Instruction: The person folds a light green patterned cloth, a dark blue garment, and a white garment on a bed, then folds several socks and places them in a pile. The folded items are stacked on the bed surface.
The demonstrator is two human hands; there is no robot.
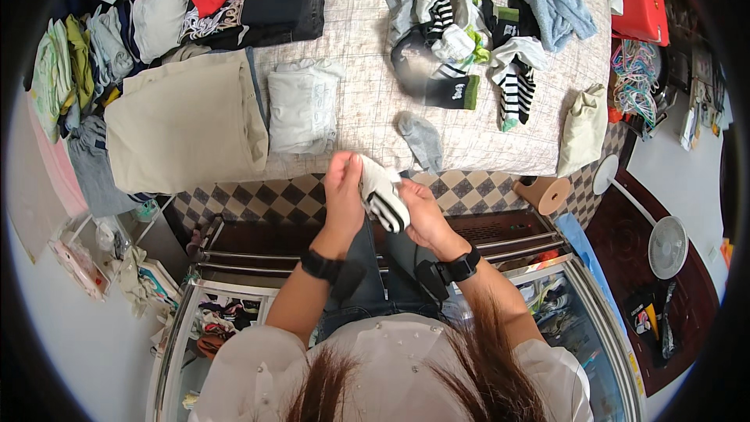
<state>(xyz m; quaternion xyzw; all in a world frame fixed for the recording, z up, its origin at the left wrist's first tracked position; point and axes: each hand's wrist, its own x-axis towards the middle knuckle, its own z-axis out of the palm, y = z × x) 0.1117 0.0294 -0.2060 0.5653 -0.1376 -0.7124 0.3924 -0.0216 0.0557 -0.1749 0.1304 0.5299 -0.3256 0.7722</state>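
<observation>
Between my two hands, in front of the bed's edge, is a white sock with black stripes (384,193), bunched or folded over. My left hand (344,190) grips its left side, thumb uppermost. Its right side is in the fingers of my right hand (425,211). Just beyond, a single grey sock (420,138) lies at the edge of the bed (363,94). Farther back is a loose heap of socks, among them a black-and-white striped sock (517,91) and a black sock with a green cuff (454,92).
Left on the bed are folded beige trousers (187,123), a white folded garment (303,108) and piled clothes. A rolled pale garment (583,129) lies at the right edge. Beside the bed are a tan stool (542,193), a white fan (668,246) and a red case (638,0).
</observation>
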